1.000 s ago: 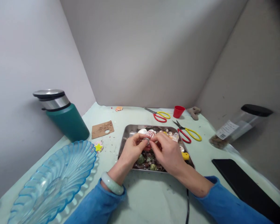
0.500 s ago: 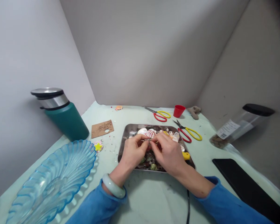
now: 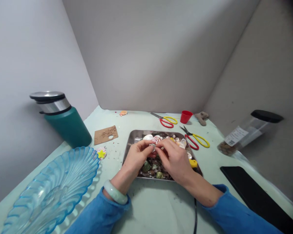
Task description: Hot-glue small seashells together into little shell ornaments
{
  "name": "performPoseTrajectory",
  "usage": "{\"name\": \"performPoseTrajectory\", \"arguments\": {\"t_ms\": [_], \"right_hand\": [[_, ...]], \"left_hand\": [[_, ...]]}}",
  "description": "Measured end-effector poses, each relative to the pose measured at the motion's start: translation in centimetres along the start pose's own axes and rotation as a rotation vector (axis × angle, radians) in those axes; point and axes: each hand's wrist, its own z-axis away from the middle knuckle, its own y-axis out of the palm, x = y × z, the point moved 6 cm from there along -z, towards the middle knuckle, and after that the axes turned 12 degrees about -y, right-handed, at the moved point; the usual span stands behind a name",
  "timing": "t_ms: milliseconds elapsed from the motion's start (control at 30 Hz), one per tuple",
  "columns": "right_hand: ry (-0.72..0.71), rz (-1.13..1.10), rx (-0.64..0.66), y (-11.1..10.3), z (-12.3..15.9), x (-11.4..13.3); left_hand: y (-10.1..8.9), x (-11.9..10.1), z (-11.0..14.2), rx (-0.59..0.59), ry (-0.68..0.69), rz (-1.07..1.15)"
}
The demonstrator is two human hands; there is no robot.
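Silvery and tiny, the small piece point(image 3: 153, 146) sits pinched between your fingertips at frame centre, over the steel tray point(image 3: 133, 140) of shells point(image 3: 154, 139). Since a second ago your hands have barely shifted, so you're still working it. Your left hand point(image 3: 136, 157) and right hand point(image 3: 174, 160) both close on it; scissors point(image 3: 195, 139) lie right.

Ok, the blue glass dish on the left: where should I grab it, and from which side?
Take the blue dish by its scalloped rim on the edge nearest the left hand, coming from the right, probably with a thumb over the lip. It is wide, shallow and flared, so the body gives no hold. The green flask stands behind it, and the metal tray leaves room alongside.
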Motion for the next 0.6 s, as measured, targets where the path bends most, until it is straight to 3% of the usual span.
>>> {"name": "performPoseTrajectory", "arguments": {"t_ms": [167,433,600], "right_hand": [[0.018,0.017,-0.005,-0.07,0.10,0.00],[0.009,0.030,-0.012,-0.06,0.15,0.03],[0.005,0.027,-0.002,0.10,0.18,-0.01]], "left_hand": [[-0.28,-0.05,-0.01,-0.055,0.012,-0.044],[0.11,-0.30,0.08,-0.014,0.047,-0.069],[-0.19,-0.30,-0.14,-0.067,0.125,-0.180]]}}
